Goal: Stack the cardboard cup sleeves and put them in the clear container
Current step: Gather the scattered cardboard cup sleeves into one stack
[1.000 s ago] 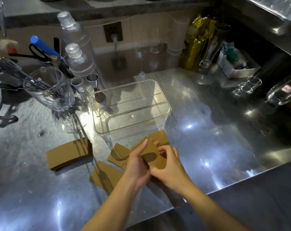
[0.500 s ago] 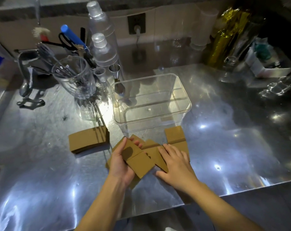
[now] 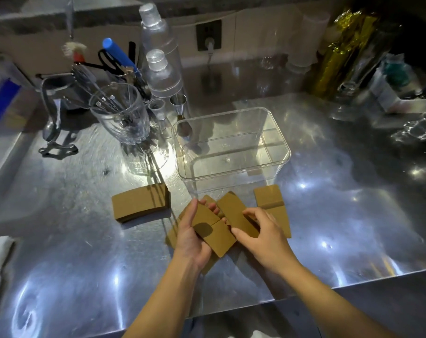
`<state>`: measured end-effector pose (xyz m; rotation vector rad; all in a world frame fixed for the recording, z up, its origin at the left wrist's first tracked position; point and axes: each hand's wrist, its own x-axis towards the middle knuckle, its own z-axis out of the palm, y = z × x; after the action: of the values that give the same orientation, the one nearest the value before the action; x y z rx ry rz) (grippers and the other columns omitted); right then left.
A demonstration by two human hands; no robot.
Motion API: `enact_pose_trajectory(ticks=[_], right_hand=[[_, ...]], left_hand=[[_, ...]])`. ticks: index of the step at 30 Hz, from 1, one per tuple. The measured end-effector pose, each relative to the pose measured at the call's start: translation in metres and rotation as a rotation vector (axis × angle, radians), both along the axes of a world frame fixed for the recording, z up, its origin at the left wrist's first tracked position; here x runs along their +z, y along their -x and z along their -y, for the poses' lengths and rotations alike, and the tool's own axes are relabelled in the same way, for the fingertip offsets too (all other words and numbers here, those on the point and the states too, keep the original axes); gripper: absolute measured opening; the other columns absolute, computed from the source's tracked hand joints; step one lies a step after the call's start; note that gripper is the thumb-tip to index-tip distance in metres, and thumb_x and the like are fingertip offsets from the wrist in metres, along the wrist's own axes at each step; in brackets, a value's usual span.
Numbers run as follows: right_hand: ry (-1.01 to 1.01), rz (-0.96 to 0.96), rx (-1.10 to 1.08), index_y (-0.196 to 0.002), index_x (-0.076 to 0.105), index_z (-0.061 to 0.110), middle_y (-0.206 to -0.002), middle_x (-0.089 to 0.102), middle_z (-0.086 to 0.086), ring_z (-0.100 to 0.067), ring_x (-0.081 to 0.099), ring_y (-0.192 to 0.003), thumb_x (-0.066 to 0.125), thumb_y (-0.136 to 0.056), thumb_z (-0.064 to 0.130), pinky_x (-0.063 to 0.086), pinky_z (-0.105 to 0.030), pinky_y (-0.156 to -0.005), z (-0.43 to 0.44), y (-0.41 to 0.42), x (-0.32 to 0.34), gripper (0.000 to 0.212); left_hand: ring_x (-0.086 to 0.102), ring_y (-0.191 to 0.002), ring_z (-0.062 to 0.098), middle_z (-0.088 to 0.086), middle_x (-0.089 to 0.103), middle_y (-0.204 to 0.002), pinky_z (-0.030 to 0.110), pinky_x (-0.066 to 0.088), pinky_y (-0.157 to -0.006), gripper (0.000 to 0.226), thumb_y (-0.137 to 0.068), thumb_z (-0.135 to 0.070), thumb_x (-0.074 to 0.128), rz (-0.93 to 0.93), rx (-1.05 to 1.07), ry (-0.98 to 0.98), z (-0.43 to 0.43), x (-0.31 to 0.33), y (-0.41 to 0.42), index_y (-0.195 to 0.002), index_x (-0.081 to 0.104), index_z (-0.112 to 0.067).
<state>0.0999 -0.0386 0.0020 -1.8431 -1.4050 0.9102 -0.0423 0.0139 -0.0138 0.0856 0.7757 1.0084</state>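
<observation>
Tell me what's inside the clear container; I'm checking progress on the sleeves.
Nothing: the clear container shows only its bare bottom. Every cardboard sleeve lies outside on the steel counter, with a stack to its left. No part of its inside is hidden.

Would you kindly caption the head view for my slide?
Both hands, left hand and right hand, gather cardboard sleeves before an empty clear container.

Matt brown cardboard sleeves (image 3: 140,205) lie on a glossy, finely scratched steel counter (image 3: 341,215). At centre frame, the clear container (image 3: 231,152) is smooth transparent plastic; upper left, a ribbed glass cup (image 3: 124,118) holds metal tools.
</observation>
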Motion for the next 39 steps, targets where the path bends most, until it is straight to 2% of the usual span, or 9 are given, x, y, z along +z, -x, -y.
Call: enact_pose_trajectory(ticks=[4, 7, 12, 19, 23, 26, 29, 33, 39], right_hand=[[-0.08, -0.006, 0.115, -0.108, 0.053, 0.021, -0.106, 0.054, 0.006, -0.01, 0.045, -0.101, 0.068, -0.074, 0.033, 0.038, -0.024, -0.09, -0.001, 0.023, 0.006, 0.039], [-0.083, 0.024, 0.189, -0.11, 0.051, 0.024, -0.113, 0.055, 0.006, -0.008, 0.042, -0.104, 0.065, -0.075, 0.036, 0.039, -0.028, -0.094, 0.0, 0.035, 0.003, 0.04], [-0.096, 0.141, 0.223, -0.119, 0.048, 0.026, -0.127, 0.05, 0.004, -0.011, 0.04, -0.114, 0.06, -0.078, 0.041, 0.033, -0.029, -0.1, -0.001, 0.04, -0.003, 0.045], [-0.113, 0.045, 0.102, -0.107, 0.061, 0.019, -0.115, 0.055, 0.001, -0.015, 0.046, -0.11, 0.065, -0.077, 0.037, 0.037, -0.037, -0.098, -0.003, 0.022, -0.002, 0.036], [0.007, 0.318, -0.259, -0.111, 0.055, 0.01, -0.124, 0.052, -0.011, -0.03, 0.043, -0.117, 0.063, -0.079, 0.035, 0.03, -0.042, -0.098, -0.012, -0.013, -0.017, 0.041], [0.201, 0.519, -0.264, -0.128, 0.038, 0.011, -0.143, 0.036, -0.012, -0.029, 0.027, -0.131, 0.055, -0.08, 0.051, 0.022, -0.043, -0.104, -0.009, -0.032, -0.032, 0.065], [0.138, 0.573, -0.241, -0.13, 0.035, 0.01, -0.142, 0.038, -0.013, -0.029, 0.029, -0.13, 0.052, -0.083, 0.046, 0.024, -0.043, -0.103, -0.005, -0.035, -0.037, 0.061], [0.127, 0.479, -0.275, -0.128, 0.037, 0.01, -0.133, 0.048, -0.01, -0.027, 0.036, -0.124, 0.059, -0.078, 0.031, 0.028, -0.041, -0.101, -0.009, -0.038, -0.029, 0.059], [0.012, 0.064, -0.219, -0.117, 0.049, 0.015, -0.113, 0.052, -0.001, -0.02, 0.043, -0.11, 0.065, -0.075, 0.025, 0.041, -0.038, -0.095, -0.009, -0.017, -0.001, 0.046]], left_hand=[[0.07, -0.075, 0.021, 0.009, 0.073, -0.078, 0.034, 0.057, -0.066, 0.035, -0.062, -0.037, 0.078, 0.038, -0.071, -0.02, 0.007, 0.002, -0.007, -0.085, 0.072, -0.01], [0.066, -0.086, 0.02, 0.009, 0.071, -0.09, 0.034, 0.056, -0.072, 0.05, -0.055, -0.029, 0.084, 0.036, -0.023, -0.035, 0.009, 0.0, -0.009, -0.099, 0.068, -0.011], [0.064, -0.08, 0.019, 0.007, 0.068, -0.082, 0.033, 0.055, -0.073, 0.016, -0.071, -0.018, 0.071, 0.05, -0.031, -0.036, 0.008, -0.004, -0.006, -0.085, 0.07, -0.01], [0.061, -0.074, 0.021, 0.009, 0.06, -0.076, 0.036, 0.053, -0.073, 0.015, -0.075, -0.018, 0.066, 0.093, -0.034, 0.048, 0.002, -0.006, -0.011, -0.086, 0.062, -0.009], [0.054, -0.071, 0.02, 0.006, 0.055, -0.075, 0.034, 0.046, -0.072, 0.01, -0.078, -0.02, 0.063, 0.096, -0.058, 0.081, -0.003, -0.006, -0.012, -0.081, 0.06, -0.011], [0.054, -0.071, 0.02, 0.006, 0.056, -0.076, 0.034, 0.045, -0.072, 0.011, -0.077, -0.021, 0.064, 0.081, -0.083, 0.118, -0.005, -0.008, -0.013, -0.081, 0.061, -0.012], [0.057, -0.07, 0.02, 0.007, 0.059, -0.076, 0.036, 0.048, -0.072, 0.012, -0.078, -0.022, 0.065, 0.037, -0.098, 0.122, -0.007, -0.008, -0.017, -0.082, 0.062, -0.011], [0.06, -0.068, 0.021, 0.008, 0.061, -0.076, 0.037, 0.05, -0.072, 0.018, -0.075, -0.026, 0.067, -0.01, -0.103, 0.119, -0.009, -0.007, -0.022, -0.084, 0.062, -0.011], [0.062, -0.078, 0.021, 0.009, 0.062, -0.083, 0.038, 0.05, -0.08, 0.034, -0.064, -0.035, 0.073, -0.024, -0.1, 0.065, -0.012, -0.002, -0.025, -0.085, 0.062, -0.01]])
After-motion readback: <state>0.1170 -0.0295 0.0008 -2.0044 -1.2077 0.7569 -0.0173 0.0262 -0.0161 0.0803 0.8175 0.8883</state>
